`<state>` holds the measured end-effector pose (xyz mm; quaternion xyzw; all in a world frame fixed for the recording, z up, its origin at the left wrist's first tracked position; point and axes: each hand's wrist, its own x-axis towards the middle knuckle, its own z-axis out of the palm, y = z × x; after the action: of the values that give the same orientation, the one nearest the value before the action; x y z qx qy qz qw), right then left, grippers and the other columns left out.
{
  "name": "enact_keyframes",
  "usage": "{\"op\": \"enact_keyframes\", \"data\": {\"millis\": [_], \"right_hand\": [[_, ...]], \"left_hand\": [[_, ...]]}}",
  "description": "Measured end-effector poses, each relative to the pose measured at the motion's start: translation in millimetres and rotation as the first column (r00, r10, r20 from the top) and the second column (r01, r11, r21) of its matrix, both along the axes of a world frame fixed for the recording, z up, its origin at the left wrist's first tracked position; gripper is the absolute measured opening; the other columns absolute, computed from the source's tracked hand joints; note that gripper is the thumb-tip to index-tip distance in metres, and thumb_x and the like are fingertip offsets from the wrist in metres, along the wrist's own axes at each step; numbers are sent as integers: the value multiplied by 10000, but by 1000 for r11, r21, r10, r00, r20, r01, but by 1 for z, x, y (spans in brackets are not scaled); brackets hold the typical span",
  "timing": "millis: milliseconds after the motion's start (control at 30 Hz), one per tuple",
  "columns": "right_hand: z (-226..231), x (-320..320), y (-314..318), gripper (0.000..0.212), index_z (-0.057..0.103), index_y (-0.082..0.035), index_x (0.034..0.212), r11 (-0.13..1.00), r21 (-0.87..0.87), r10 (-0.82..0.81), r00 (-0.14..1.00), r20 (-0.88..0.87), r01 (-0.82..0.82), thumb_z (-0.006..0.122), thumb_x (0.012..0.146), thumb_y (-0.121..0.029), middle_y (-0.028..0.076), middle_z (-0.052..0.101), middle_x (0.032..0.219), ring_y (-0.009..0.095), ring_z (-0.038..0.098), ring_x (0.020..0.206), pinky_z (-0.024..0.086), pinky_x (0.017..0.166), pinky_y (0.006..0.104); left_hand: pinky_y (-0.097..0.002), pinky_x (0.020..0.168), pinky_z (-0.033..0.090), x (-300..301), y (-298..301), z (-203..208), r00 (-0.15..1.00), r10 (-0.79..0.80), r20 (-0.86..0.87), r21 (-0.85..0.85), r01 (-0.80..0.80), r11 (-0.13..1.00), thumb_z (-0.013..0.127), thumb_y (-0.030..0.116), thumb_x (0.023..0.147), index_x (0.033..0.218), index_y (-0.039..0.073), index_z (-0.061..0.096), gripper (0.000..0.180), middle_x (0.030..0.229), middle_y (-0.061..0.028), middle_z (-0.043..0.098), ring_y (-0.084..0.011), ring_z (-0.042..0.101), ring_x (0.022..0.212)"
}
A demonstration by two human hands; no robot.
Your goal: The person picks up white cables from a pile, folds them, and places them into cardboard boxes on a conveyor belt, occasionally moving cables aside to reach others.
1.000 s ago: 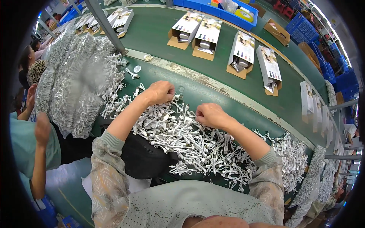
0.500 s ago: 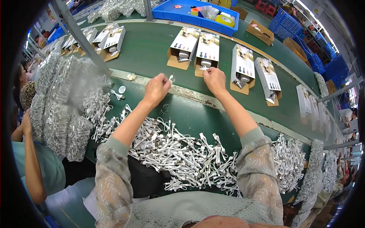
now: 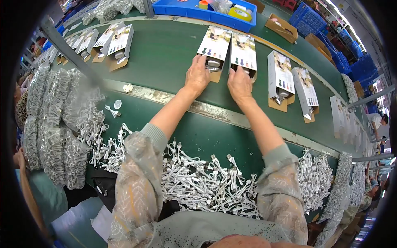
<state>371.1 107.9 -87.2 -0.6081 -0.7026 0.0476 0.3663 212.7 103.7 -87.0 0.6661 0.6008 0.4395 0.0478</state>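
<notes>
Two white printed cartons, the left carton (image 3: 214,43) and the right carton (image 3: 243,51), lie side by side on the green belt, their open ends toward me. My left hand (image 3: 197,75) is at the open end of the left one, fingers curled at its near left corner. Inside that opening a white rounded part (image 3: 213,63) shows. Closed fingers of my right hand (image 3: 240,84) reach into the mouth of the right carton. Whatever either hand grips is hidden. A heap of short white USB cables (image 3: 198,182) lies on the green table below my arms.
More cartons stand on the belt to the right (image 3: 282,78) and left (image 3: 120,41). A metal rail (image 3: 198,106) divides belt from table. Bagged cables (image 3: 56,136) pile up at left, near a metal post (image 3: 74,56). A blue tray (image 3: 198,12) sits beyond the belt.
The cartons at center and right have shifted rightward. My left hand, which held a white cable over the rail, has moved right and forward to the left carton. The right hand remains at the right carton's mouth.
</notes>
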Motion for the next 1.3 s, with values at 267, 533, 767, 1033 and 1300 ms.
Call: {"op": "enact_keyframes", "data": {"millis": [267,533,767,1033,1300], "right_hand": [[70,95,-168,814,396,-13,1298,575,-678,626,780,4,-458,731,700,-452,184,604,1045,301,626,863,496,773,378],[23,84,-271,682,330,-29,1303,708,-525,560,828,11,-472,677,740,-194,204,494,1060,365,554,919,464,775,421],[26,81,-241,407,504,-22,1130,661,-593,332,888,-319,-460,638,757,-114,27,527,764,101,504,622,446,603,255],[36,88,-218,230,527,-21,1005,630,-488,346,781,-520,-604,624,810,-95,11,555,869,82,518,800,449,712,232],[34,108,-238,186,575,4,959,591,-545,349,797,-493,-595,604,809,-103,12,598,823,81,534,787,437,712,215]], "left_hand": [[-432,1015,344,-4,-186,53,728,-661,-179,-475,525,707,758,240,657,1313,48,359,792,1331,-221,380,-382,376,1233],[-535,945,357,18,-270,39,520,-763,-382,-690,388,611,806,335,557,1324,73,344,932,1420,-154,242,-331,302,1274],[-385,837,466,0,-239,43,859,-486,-163,-632,287,720,647,142,709,1204,53,484,528,1088,-141,542,-326,569,934],[-332,845,457,-13,-235,58,820,-253,514,-600,554,577,622,261,814,1163,0,555,441,1051,-151,628,-222,597,956],[-421,945,408,-121,-212,61,913,163,-373,-8,-179,984,731,306,679,1130,40,550,554,1212,-230,499,-361,490,1115]]}}
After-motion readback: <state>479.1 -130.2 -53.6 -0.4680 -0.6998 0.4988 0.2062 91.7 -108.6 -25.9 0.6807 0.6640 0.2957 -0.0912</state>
